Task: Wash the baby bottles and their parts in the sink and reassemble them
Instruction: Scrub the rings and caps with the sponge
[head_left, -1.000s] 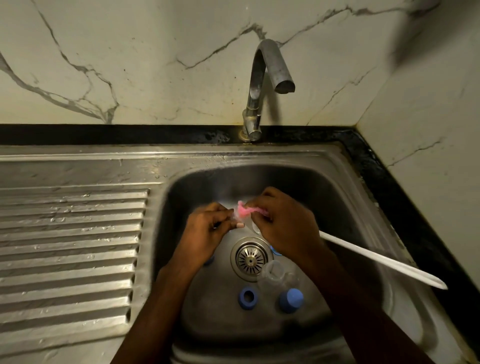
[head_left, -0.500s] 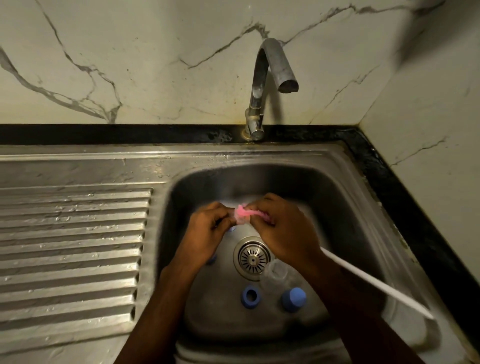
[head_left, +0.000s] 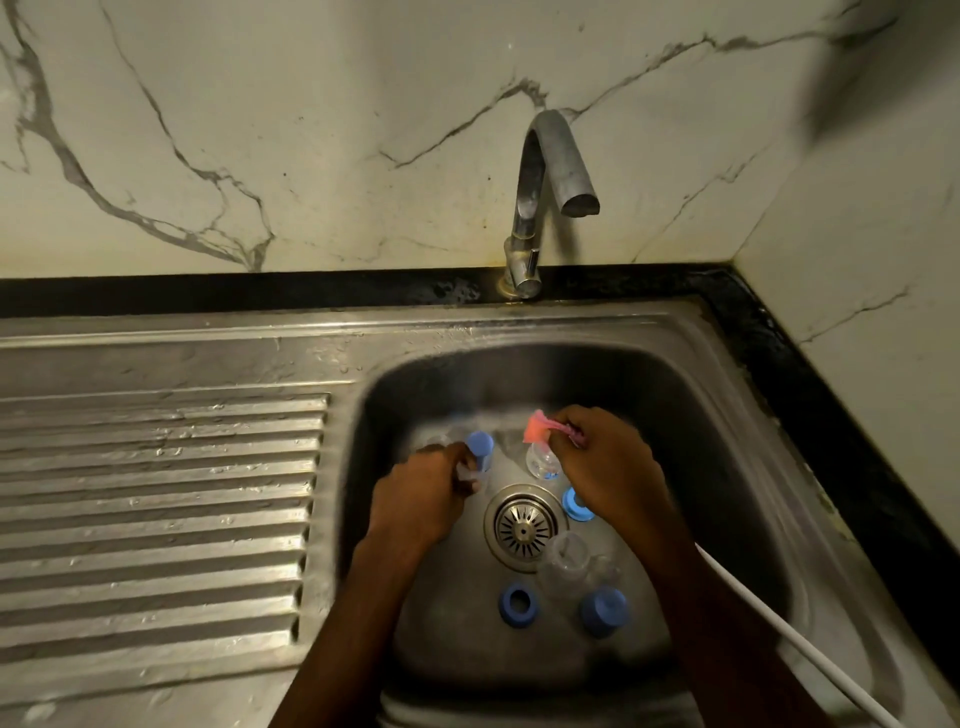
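Covering most of a blue-capped bottle (head_left: 479, 448), left hand (head_left: 415, 499)

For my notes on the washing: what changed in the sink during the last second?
The left hand parted from the pink brush, moved left and now grips a blue-capped piece. The right hand keeps holding the brush; the blue ring near the drain stayed.

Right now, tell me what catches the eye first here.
In the steel sink, the right hand pinches a bright pink scrubber, while the left hand grips a blue-capped bottle. Loose blue rings lie beside the drain.
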